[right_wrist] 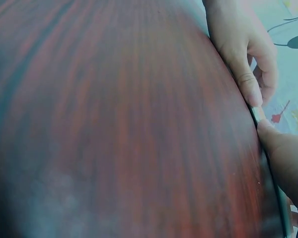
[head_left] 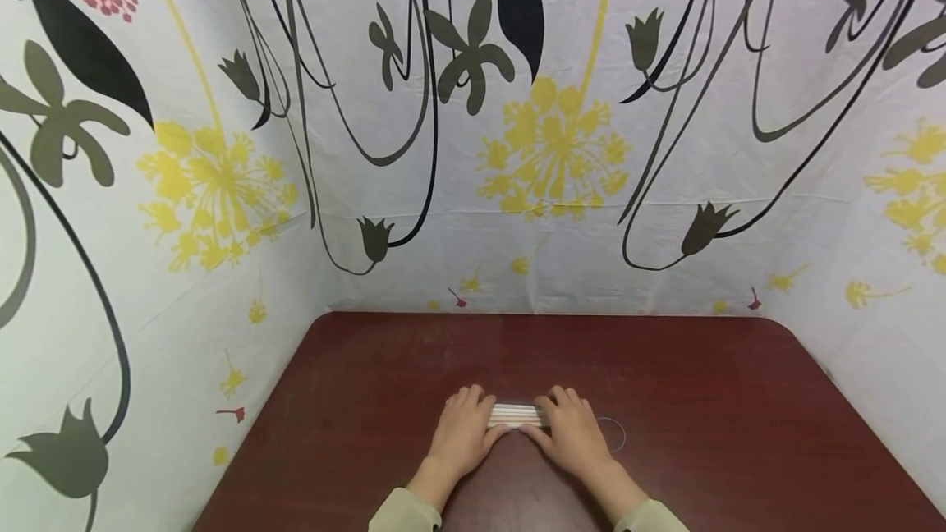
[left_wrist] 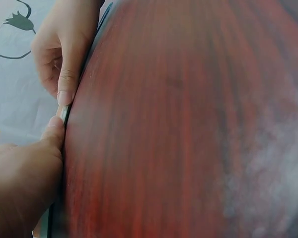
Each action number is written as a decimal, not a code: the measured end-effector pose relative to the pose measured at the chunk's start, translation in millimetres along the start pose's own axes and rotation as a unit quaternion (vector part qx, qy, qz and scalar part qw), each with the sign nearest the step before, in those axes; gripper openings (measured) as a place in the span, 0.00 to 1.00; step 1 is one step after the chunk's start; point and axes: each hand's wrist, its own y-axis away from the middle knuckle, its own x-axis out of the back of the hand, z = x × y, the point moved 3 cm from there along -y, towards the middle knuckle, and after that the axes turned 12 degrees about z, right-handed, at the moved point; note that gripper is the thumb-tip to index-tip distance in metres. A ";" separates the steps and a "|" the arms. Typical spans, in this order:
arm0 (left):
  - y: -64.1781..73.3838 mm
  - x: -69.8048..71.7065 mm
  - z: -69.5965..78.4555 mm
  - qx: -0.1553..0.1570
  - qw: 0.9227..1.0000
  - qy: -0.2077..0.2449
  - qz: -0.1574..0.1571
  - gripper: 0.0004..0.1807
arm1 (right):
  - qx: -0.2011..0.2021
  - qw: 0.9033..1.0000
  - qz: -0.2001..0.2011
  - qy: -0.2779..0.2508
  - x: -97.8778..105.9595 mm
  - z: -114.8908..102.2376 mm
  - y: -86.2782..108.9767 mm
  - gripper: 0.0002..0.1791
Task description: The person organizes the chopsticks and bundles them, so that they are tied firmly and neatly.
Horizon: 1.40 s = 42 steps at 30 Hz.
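Note:
Several slim pale sticks (head_left: 516,415) lie side by side as a flat bundle, low over the table, running left to right. My left hand (head_left: 464,429) grips their left end, thumb on the near side and fingers over the far side. The right end is held the same way by my right hand (head_left: 575,432). Both thumb tips come close together along the near edge; in the left wrist view a short bit of the sticks (left_wrist: 63,113) shows between them. The hands hide both ends. Just right of the right hand is a thin bluish loop (head_left: 624,435).
A glossy dark red-brown table (head_left: 665,368) with rounded far corners spreads under the hands. White cloth (head_left: 458,187) printed with flowers and stems hangs behind it and along both sides.

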 end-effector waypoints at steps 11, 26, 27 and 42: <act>0.1 -0.9 2.4 0.004 1.000 -0.008 0.016 0.24 | 0.010 1.000 0.007 0.010 0.4 -2.4 -0.9 0.23; 0.6 1.4 4.3 -0.012 0.999 -0.018 0.028 0.24 | 0.024 0.999 0.019 0.031 -0.4 -7.4 -3.1 0.21; 0.6 1.4 4.2 -0.012 0.999 -0.017 0.025 0.24 | 0.024 0.999 0.017 0.031 -0.2 -7.9 -3.3 0.20; 1.5 1.9 4.2 -0.007 0.999 -0.025 0.037 0.23 | 0.032 0.999 0.017 0.021 -0.1 -12.4 -4.2 0.20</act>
